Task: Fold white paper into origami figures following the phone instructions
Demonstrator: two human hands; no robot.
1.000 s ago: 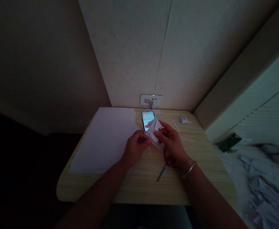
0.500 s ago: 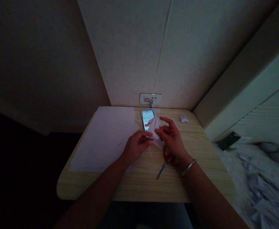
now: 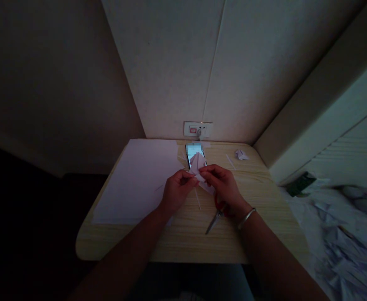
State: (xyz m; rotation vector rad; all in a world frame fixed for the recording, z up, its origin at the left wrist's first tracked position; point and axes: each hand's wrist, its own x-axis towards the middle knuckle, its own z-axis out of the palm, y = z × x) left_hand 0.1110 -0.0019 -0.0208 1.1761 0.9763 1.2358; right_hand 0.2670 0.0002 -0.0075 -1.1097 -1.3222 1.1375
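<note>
A small piece of folded white paper (image 3: pixel 197 162) is held up between my two hands, over the lower part of a lit phone (image 3: pixel 193 149). My left hand (image 3: pixel 178 188) pinches its lower left edge. On its right side, the thumb and fingers of my right hand (image 3: pixel 222 184) are closed on the paper. Red-handled scissors (image 3: pixel 214 221) lie on the table under my right wrist, blades toward me, handles partly hidden. A thin paper strip (image 3: pixel 198 200) lies below the hands.
A stack of white paper sheets (image 3: pixel 136 179) covers the left of the wooden table (image 3: pixel 202 251). A small folded paper piece (image 3: pixel 241 154) and another strip (image 3: pixel 230 161) lie at the back right. Behind is a wall socket (image 3: pixel 198 129); crumpled paper (image 3: pixel 352 259) lies at the right.
The folded paper has shifted slightly left and turned more upright. My right hand's fingers, raised before, have come down and closed on it beside my left hand.
</note>
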